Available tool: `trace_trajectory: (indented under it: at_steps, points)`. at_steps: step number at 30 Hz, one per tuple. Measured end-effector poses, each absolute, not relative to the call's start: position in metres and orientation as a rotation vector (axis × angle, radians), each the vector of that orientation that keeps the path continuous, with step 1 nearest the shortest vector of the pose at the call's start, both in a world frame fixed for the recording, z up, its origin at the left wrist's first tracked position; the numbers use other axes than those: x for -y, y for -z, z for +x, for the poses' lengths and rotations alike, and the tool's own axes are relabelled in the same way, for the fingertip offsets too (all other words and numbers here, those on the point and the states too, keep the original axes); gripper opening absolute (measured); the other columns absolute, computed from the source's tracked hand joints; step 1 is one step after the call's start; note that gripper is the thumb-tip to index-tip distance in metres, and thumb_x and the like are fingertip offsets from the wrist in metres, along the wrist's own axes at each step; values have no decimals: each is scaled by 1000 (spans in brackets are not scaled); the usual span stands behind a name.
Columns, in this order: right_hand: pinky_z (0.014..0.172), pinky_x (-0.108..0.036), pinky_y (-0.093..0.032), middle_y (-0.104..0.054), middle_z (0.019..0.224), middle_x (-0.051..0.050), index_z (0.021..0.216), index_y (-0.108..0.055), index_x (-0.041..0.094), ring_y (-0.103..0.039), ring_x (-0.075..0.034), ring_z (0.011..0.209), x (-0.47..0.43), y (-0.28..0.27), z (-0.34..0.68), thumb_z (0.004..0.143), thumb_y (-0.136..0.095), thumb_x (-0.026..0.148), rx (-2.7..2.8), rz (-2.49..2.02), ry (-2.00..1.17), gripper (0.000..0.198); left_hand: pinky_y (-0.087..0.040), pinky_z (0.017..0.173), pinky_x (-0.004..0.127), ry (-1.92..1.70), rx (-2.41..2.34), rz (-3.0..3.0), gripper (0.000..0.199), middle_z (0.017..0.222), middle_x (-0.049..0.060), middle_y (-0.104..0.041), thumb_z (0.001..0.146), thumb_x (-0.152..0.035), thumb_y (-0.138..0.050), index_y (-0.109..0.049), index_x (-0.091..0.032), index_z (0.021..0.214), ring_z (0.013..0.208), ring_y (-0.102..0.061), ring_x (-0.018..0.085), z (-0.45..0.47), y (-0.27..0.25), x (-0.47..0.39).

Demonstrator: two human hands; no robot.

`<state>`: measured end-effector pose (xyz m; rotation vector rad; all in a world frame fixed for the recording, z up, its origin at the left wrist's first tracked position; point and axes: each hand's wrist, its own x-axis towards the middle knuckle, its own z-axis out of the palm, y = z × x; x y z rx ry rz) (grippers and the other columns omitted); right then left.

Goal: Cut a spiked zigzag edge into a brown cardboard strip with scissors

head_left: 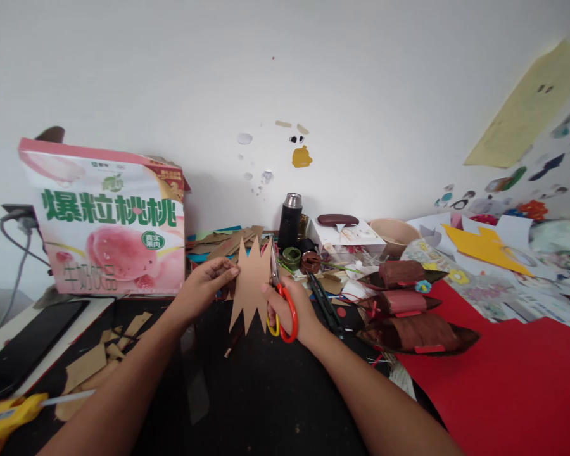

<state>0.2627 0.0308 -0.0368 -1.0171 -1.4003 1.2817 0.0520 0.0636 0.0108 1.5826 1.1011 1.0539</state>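
Observation:
A piece of brown cardboard [253,284] with zigzag points along its top and bottom is held up above the black table. My left hand [213,278] pinches its left edge between thumb and fingers. On the other side, my right hand [289,310] is closed on a pair of scissors [289,320] with red and yellow handles. The scissor blades point upward beside the cardboard's right edge, and my right thumb lies at that edge, seemingly against it. Whether the blades touch the cardboard is unclear. A small dark stick [232,345] lies on the table beneath.
A large peach drink box [109,221] stands at left, behind cardboard scraps [88,367], a phone [26,348] and a yellow glue gun [12,411]. A black thermos [291,225] and white box [346,237] stand behind. Brown model boats [425,332] and red paper [517,380] lie right.

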Motion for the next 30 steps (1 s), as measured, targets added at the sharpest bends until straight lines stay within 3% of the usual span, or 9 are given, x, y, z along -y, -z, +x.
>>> trace_trajectory:
  at_steps: [14, 30]
  points:
    - [36, -23, -42, -57, 50, 5, 82, -55, 25, -55, -16, 38, -33, 43, 263, 95, -69, 52, 1422, -1001, -1268, 33, -48, 55, 27, -1023, -1202, 1570, 41, 62, -1, -66, 81, -60, -72, -65, -19, 82, 55, -61, 15, 49, -10, -65]
    - [39, -23, -44, -55, 49, 8, 94, -56, 23, -55, -15, 38, -30, 35, 261, 91, -68, 56, 1449, -1044, -1280, 35, -51, 54, 28, -1014, -1371, 1520, 38, 59, -2, -60, 75, -58, -68, -62, -21, 75, 54, -59, 16, 60, -4, -66]
